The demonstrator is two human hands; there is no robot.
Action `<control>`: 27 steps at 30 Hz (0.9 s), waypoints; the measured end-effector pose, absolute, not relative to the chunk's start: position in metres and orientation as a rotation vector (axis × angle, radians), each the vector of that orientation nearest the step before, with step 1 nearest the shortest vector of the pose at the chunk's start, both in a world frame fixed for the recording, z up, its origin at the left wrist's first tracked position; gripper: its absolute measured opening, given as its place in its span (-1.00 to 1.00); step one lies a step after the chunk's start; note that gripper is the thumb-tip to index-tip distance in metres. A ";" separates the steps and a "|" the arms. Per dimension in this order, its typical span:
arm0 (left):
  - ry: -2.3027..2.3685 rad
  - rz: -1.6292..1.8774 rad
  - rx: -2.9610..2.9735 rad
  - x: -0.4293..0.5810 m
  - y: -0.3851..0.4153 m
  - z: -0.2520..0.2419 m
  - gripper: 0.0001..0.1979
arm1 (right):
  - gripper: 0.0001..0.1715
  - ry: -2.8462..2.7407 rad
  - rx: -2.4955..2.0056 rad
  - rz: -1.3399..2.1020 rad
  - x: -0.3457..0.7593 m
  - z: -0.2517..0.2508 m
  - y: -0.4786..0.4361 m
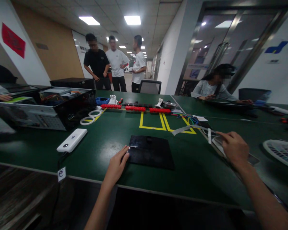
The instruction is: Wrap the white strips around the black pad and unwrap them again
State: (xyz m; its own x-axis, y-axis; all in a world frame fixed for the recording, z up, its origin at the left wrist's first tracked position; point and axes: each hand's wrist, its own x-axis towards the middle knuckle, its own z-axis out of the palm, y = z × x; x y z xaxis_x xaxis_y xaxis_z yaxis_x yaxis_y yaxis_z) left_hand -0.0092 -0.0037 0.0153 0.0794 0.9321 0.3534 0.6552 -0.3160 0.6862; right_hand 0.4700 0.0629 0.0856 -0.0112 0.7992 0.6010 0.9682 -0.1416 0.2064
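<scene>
A flat black panel lies on the green table in front of me. My left hand rests at its left edge, fingers stretched out and fingertips touching it. Beside those fingertips a thin white sliver shows on the panel. Over at the right, my right hand is closed, with index finger and thumb pinched at the end of a thin grey strip that looks like tape. A small white piece hangs from the strip near this hand. Under the hand lies a phone-like flat object, partly hidden.
An opened computer case stands at the left, with white rings and a white power bank-like device nearby. Red racks, yellow tape outlines and coloured wires lie farther back. Several people stand or sit around.
</scene>
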 end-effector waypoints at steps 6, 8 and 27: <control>1.717 1.288 1.753 -0.015 -0.006 0.019 -0.60 | -0.60 -1.868 -1.558 -0.415 0.415 0.120 0.044; 1.713 1.284 1.739 -0.015 -0.007 0.020 -0.60 | -0.63 -1.982 -1.410 -0.270 0.392 0.123 0.041; 1.419 0.826 2.368 -0.008 -0.004 0.010 -0.59 | -0.58 -2.731 -0.985 -0.850 0.239 0.048 0.027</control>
State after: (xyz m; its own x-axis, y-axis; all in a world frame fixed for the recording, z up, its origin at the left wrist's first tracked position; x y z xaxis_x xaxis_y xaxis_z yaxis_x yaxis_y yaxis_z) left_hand -0.0081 -0.0044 0.0102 0.3616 0.8695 0.3365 0.7221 -0.4895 0.4888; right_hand 0.2392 0.0271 0.0478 -0.7820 0.5531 0.2871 0.6184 0.6316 0.4676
